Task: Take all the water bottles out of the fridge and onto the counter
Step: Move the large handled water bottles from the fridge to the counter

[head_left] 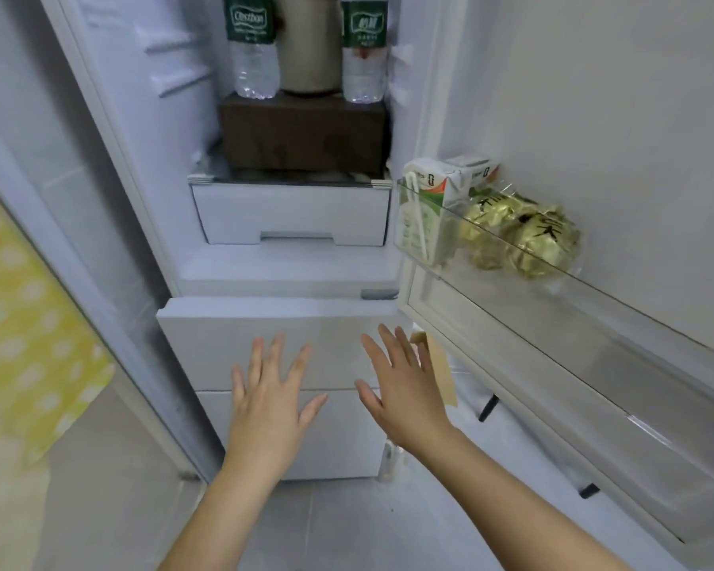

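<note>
The fridge is open, and the brown box (304, 136) on its shelf is my landmark. On the left end of the box top stands 1 water bottle (251, 55), upright, with a green label. In the middle of the box top is a beige jar (308, 47), just beside both bottles. On the right end stands the second bottle (363, 55), also upright. The caps are out of view.

Well below the box, in front of the white drawers, the left hand (266, 399) is spread with straight fingers and holds nothing. The right hand (400, 389), near it, is spread and empty too.

The 2 bottles look full, so I judge them rather heavy. The thin clear plastic will probably give under a hard squeeze, and the cold may make it wet and slippery. I think the best hold is around the labelled middle, 1 hand for each bottle, lifting straight up so the jar is not knocked.
</note>
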A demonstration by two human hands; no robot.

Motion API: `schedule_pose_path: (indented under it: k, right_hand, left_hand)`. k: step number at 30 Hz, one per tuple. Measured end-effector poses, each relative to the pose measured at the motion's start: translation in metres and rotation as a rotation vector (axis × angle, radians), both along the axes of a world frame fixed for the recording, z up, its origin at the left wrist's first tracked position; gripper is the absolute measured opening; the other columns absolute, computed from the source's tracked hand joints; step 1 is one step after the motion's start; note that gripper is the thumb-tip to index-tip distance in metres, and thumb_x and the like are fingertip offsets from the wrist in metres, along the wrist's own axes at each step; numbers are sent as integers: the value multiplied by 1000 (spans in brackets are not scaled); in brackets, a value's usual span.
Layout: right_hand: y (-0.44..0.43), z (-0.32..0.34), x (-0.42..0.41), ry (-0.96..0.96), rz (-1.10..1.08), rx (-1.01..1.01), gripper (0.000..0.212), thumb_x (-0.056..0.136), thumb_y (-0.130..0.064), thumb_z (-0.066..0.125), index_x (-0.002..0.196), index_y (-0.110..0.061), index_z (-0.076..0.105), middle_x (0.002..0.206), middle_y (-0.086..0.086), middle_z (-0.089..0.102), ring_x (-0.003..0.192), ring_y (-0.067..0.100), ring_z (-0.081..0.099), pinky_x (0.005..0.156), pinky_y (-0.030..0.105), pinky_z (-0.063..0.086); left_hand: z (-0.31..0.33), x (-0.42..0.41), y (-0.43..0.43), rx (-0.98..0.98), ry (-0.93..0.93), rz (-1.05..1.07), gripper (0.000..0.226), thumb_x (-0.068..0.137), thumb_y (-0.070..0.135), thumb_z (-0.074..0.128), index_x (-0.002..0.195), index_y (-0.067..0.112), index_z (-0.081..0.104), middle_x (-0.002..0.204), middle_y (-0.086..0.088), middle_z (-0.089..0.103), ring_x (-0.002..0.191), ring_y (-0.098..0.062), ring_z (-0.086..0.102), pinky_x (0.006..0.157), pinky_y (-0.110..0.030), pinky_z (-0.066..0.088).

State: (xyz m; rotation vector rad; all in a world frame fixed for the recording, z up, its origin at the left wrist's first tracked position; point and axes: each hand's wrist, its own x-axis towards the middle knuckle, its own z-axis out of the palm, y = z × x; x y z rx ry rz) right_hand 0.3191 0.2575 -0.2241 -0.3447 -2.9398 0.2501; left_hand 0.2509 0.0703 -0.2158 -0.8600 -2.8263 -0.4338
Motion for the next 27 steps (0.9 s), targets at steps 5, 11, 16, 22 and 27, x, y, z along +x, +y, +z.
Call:
schedule_pose_path:
  k: [5,11,16,22,27]
  right_hand:
    - [-4,9,-57,29,44,-20,65,102,-47,34,157,-26,6,166,3,-2,152,24,-7,120,44,-5]
    - [-3,17,-144,82,-2,-39,65,102,-47,34,157,-26,6,166,1,-1,152,23,-6,121,45,-2]
    - [0,44,-230,142,-78,-20,65,102,-48,33,157,-27,5,166,2,-1,152,23,-6,121,46,-1]
    - [22,108,-334,286,-175,63,68,100,-44,40,157,-26,8,166,4,2,152,25,-3,120,52,3]
    - [47,168,-392,368,-237,104,67,99,-39,40,157,-26,8,166,5,2,152,29,-4,119,57,4]
  left_hand:
    - [9,-49,-5,60,14,27,72,93,54,49,154,28,22,163,-11,8,150,-29,-9,118,-55,5]
    - [15,-143,-2,53,68,-12,70,92,57,45,153,26,27,162,-12,15,150,-29,-5,118,-54,5]
    - [41,-237,11,89,111,-89,68,94,57,40,154,28,23,163,-8,8,150,-26,-10,119,-51,-1]
    - [101,-335,46,175,257,-137,64,96,49,48,152,27,28,162,-10,15,150,-29,-1,118,-52,6]
    - [155,-406,89,206,322,-91,72,94,40,53,155,22,19,163,-11,7,150,-27,0,118,-56,8]
